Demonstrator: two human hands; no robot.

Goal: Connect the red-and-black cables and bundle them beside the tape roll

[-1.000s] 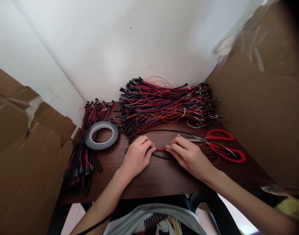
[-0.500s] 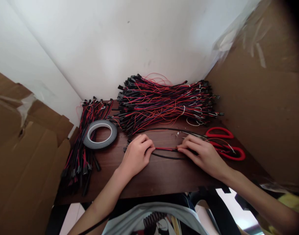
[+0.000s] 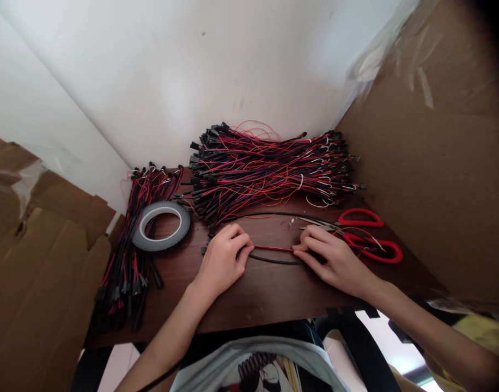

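Observation:
A red-and-black wire (image 3: 273,249) is stretched between my two hands, just over the brown tabletop (image 3: 249,296). My left hand (image 3: 227,256) pinches its left part between thumb and fingers. My right hand (image 3: 331,256) pinches it farther right, fingertips closed on it. Below runs a thicker black cable (image 3: 274,261), passing behind both hands. A dark connector (image 3: 204,250) shows left of my left hand. Just beyond my right hand lie red-handled scissors (image 3: 359,218), their blades partly hidden by that hand.
A large pile of red and black wires with connectors (image 3: 269,169) lies against the white wall (image 3: 233,65). At left, a grey tape roll (image 3: 184,228) rests on a smaller wire bundle (image 3: 131,261). Cardboard (image 3: 449,163) stands at right, and more cardboard (image 3: 41,283) at left.
The view has shifted slightly, so most things appear a little farther left. Both hands keep their pinch on the wire; more red shows toward my right fingertips, where a dark section was visible.

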